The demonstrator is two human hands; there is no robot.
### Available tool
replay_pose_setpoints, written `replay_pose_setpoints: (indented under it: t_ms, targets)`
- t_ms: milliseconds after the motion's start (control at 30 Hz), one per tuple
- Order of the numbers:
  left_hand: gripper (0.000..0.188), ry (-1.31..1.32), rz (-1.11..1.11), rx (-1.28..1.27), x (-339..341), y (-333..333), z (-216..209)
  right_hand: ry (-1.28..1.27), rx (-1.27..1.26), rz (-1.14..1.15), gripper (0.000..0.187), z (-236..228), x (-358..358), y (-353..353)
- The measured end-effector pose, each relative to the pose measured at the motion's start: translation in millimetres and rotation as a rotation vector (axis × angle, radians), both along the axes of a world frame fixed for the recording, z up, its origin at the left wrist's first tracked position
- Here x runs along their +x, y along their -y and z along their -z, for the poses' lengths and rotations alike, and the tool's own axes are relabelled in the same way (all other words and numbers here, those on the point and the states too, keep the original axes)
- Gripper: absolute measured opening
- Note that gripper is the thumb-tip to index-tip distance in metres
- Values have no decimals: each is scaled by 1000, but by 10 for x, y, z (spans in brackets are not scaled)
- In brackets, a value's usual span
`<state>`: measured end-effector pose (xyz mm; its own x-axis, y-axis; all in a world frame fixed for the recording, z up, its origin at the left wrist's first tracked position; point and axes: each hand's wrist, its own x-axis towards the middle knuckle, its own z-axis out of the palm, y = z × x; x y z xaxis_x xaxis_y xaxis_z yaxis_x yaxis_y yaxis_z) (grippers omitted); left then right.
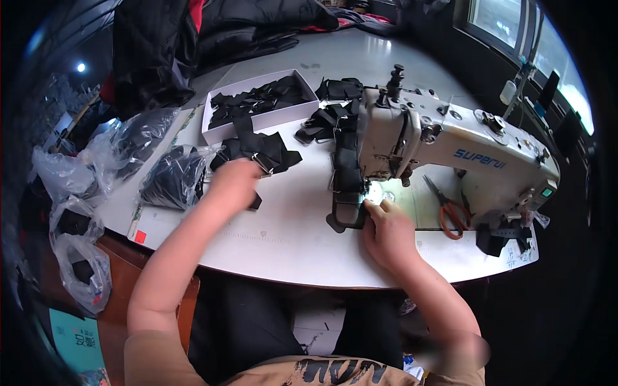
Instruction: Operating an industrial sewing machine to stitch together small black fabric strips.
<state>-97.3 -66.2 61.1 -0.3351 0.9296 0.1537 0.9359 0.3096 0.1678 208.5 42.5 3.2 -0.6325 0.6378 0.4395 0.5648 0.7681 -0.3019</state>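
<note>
The right hand pinches the black strap at the sewing machine, strap running away from the body; the left hand clenches a strap piece on the counter

A box of straps lies left of the sewing machine, scissors before it.
</note>
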Motion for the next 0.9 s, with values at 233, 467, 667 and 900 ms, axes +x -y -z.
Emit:
replay_pose_setpoints:
  t_ms: [233, 467, 667, 900]
  targets:
    - [39, 163, -96, -40, -578, 338, 152, -5, -4, -2, 32, -5, -29, 9]
    - [37, 392, -159, -156, -488, 296, -20, 4, 15, -10, 30, 24, -29, 0]
    - [22, 963, -52, -30, -7, 41, 11, -10, -17, -25, 30, 17, -5, 1]
    - [29, 1652, 38, 102, 1026, -339, 336, -243, 57, -490, 42, -156, 7, -13]
